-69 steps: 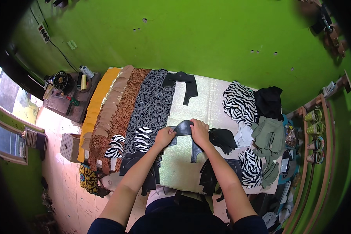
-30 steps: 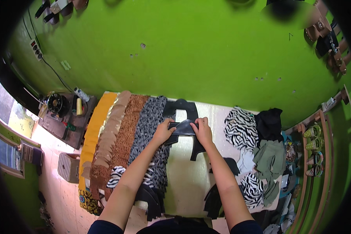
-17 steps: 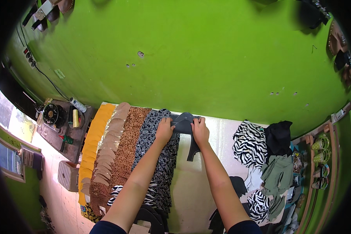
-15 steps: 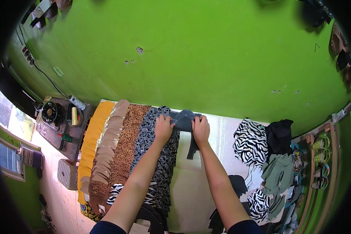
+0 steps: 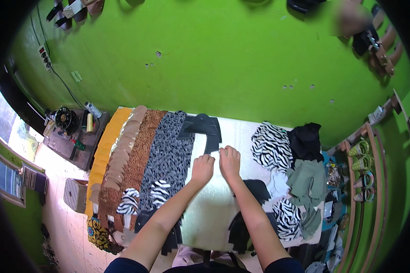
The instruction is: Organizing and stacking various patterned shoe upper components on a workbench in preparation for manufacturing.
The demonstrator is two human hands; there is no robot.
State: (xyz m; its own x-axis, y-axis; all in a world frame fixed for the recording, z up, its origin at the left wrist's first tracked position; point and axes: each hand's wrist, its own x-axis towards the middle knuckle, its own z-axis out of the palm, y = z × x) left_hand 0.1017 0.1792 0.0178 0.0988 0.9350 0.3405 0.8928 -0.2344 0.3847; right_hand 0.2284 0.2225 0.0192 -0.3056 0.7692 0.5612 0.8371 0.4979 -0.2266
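A dark grey cut piece point(image 5: 200, 126) with a curved top and a strip running toward me lies at the table's far edge, beside the patterned rows. Just nearer than the strip's end, my left hand point(image 5: 202, 168) is closed with its fingers curled down. Close to its right, my right hand point(image 5: 230, 160) is closed too, its fingertips beside that strip end. Whatever the fingers pinch, if anything, is too small to make out. Left of my hands runs an overlapping row of black-and-grey patterned pieces point(image 5: 166, 148).
Brown patterned point(image 5: 143, 157), tan point(image 5: 123, 159) and yellow pieces point(image 5: 105, 150) form rows on the left. Zebra-print pieces point(image 5: 271, 145), black fabric point(image 5: 305, 143) and olive pieces point(image 5: 307, 177) lie right. A small bench point(image 5: 77, 141) holds thread spools. Sandals hang on a wooden rack point(image 5: 378, 182).
Both hands have let go of the dark grey piece's upper part and come nearer, to the end of its strip. The piece now lies on the table. The view has shifted.
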